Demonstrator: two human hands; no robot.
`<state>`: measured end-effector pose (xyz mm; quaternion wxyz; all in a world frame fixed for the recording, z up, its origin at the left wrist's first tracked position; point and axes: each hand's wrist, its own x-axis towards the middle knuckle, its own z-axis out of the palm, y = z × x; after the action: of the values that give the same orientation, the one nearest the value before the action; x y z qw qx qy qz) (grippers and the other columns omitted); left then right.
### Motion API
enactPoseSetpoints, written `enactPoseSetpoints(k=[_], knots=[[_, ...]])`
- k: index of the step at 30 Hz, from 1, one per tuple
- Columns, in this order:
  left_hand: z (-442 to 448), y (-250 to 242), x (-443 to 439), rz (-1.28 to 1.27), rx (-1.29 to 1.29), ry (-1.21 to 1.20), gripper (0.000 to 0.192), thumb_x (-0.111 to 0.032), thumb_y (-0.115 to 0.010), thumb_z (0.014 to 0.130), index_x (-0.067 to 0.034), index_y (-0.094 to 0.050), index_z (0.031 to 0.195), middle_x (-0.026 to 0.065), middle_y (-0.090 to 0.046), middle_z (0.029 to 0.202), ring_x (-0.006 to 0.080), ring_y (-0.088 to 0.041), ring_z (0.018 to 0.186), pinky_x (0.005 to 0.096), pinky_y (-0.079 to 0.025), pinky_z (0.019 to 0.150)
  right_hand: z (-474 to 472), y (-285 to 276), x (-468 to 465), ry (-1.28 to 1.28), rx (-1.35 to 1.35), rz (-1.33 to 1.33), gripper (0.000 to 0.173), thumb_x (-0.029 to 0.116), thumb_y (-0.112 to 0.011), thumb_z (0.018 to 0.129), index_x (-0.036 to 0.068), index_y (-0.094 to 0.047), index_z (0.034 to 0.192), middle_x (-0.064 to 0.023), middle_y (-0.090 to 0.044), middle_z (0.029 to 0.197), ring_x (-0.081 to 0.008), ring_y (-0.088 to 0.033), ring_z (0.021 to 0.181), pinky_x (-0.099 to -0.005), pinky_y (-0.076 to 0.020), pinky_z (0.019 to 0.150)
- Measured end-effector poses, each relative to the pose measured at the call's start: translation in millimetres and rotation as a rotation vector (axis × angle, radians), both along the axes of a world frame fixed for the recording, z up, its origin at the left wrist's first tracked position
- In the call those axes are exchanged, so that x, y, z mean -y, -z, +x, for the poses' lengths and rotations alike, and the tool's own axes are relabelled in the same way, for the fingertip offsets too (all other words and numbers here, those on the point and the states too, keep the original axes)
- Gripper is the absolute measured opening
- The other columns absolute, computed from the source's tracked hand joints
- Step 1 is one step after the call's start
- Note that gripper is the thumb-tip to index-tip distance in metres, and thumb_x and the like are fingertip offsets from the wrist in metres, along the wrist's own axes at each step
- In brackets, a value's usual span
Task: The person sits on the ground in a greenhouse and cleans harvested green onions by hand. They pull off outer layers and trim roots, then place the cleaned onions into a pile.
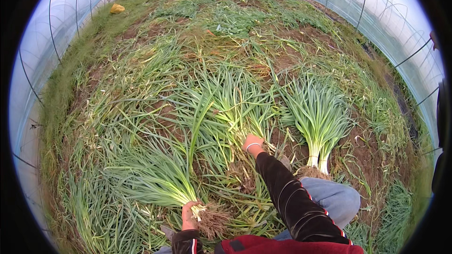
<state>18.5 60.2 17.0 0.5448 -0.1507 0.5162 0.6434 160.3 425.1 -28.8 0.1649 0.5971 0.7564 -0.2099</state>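
Observation:
My left hand grips a bunch of green allium plants, looking like young leeks or green garlic, around their pale stems. Its leaves fan out to the upper left, while the brown roots hang out to the right. My right hand, with a white band at the wrist, reaches down to the stems of a loose heap of the same plants. Its fingers are hidden, so whether they close on a stem cannot be seen. Right of that hand, two tied bunches lie side by side, roots towards me.
Cut leaves and plant litter cover much of the brown soil. Plastic film walls on thin hoops curve up at both sides. A yellow bag lies far left. My bent knee is close below the tied bunches.

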Motion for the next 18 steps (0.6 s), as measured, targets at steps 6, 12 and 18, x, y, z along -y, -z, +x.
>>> enactPoseSetpoints(k=[6, 12, 18], knots=[[-17, 16, 11, 0.089, 0.032, -0.008, 0.024, -0.007, -0.054, 0.073, 0.008, -0.058, 0.091, 0.0137, -0.062, 0.073, 0.0265, -0.061, 0.069, 0.0331, -0.051, 0.071, -6, -23, 67, 0.158, -0.762, -0.174, 0.046, 0.029, -0.067, 0.075, -0.004, -0.061, 0.107, -0.0192, -0.066, 0.103, -0.0311, -0.063, 0.094, -0.0387, -0.0491, 0.084], [-4, -6, 27, 0.136, -0.008, -0.045, 0.022, -0.013, -0.056, 0.074, 0.004, -0.059, 0.088, 0.0087, -0.061, 0.078, 0.0208, -0.057, 0.073, 0.0287, -0.045, 0.074, 72, 13, 170, 0.756, -1.009, -0.532, 0.047, 0.028, -0.062, 0.089, -0.007, -0.055, 0.120, -0.0194, -0.057, 0.121, -0.0237, -0.060, 0.100, -0.0346, -0.0470, 0.083], [10, -45, 42, 0.342, -0.223, -0.158, 0.023, -0.013, -0.054, 0.077, 0.004, -0.058, 0.093, 0.0087, -0.060, 0.080, 0.0206, -0.058, 0.075, 0.0289, -0.047, 0.073, 86, 7, 181, 0.088, -0.631, -0.006, 0.045, 0.041, -0.059, 0.088, -0.004, -0.063, 0.092, -0.0267, -0.062, 0.085, -0.0442, -0.059, 0.081, -0.0450, -0.0458, 0.073]])
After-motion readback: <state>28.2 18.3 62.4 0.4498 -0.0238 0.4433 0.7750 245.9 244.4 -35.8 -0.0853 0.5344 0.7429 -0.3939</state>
